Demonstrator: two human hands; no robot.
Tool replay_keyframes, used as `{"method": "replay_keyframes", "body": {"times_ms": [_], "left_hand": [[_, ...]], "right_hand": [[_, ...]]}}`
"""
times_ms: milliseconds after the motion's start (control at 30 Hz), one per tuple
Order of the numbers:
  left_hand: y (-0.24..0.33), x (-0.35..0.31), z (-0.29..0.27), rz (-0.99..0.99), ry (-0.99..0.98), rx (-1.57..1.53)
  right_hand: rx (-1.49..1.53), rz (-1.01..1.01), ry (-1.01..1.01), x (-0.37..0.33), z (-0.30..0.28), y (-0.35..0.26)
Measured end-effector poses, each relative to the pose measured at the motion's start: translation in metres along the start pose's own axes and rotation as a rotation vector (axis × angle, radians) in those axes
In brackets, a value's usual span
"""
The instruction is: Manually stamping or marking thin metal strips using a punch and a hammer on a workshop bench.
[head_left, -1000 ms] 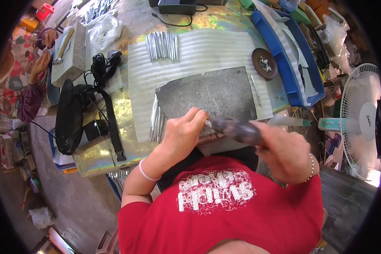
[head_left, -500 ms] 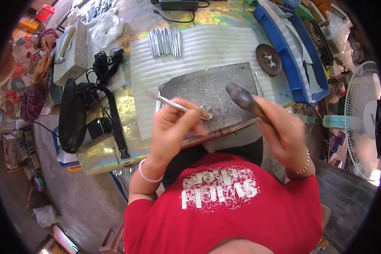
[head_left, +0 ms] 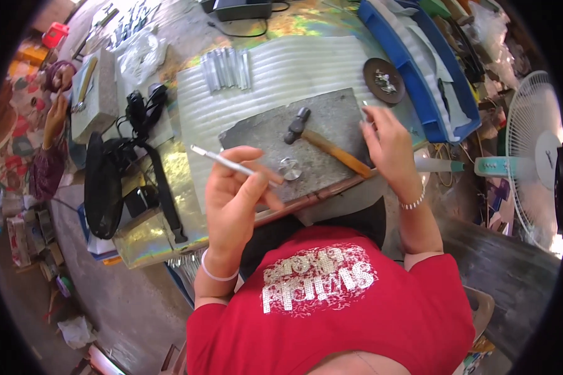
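My left hand is closed around a slim silver metal rod, its far end pointing up and left. Just right of those fingers, a small round silver metal piece lies on the dark stone slab. A ball-peen hammer with a wooden handle rests on the slab, head away from me, touched by neither hand. My right hand is at the slab's right edge, fingertips pinched together. A pale tip shows at them; the rest of what they grip is hidden.
White foam sheeting lies under the slab, with a row of silver metal strips on it. A brown dish holds metal bits beside a blue tray. A black bag sits left; a fan stands right. Another person's hand is far left.
My right hand has laid the hammer on the slab, let go and moved to the slab's right edge, where a thin silver tool lay. My left hand still holds the rod, slightly farther left.
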State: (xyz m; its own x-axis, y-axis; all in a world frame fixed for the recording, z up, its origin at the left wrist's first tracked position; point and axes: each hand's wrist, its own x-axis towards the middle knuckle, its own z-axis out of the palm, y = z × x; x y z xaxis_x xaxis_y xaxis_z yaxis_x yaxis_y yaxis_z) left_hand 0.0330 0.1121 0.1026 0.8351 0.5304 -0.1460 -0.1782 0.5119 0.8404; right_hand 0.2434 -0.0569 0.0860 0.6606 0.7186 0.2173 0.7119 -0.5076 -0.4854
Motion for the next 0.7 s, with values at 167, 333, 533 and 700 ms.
{"method": "replay_keyframes", "body": {"times_ms": [167, 333, 533, 700], "left_hand": [[-0.004, -0.014, 0.002, -0.012, -0.078, 0.173], [-0.011, -0.018, -0.002, 0.146, -0.123, 0.359], [-0.007, -0.021, 0.015, 0.017, -0.086, 0.261], [-0.011, -0.017, 0.014, 0.025, -0.187, 0.285]], "right_hand": [[-0.138, 0.117, -0.005, 0.018, 0.014, 0.063], [-0.29, 0.054, -0.12, 0.028, 0.029, 0.078], [-0.163, 0.163, -0.213, 0.026, 0.019, 0.082], [-0.146, 0.284, -0.222, 0.023, 0.017, 0.078]]}}
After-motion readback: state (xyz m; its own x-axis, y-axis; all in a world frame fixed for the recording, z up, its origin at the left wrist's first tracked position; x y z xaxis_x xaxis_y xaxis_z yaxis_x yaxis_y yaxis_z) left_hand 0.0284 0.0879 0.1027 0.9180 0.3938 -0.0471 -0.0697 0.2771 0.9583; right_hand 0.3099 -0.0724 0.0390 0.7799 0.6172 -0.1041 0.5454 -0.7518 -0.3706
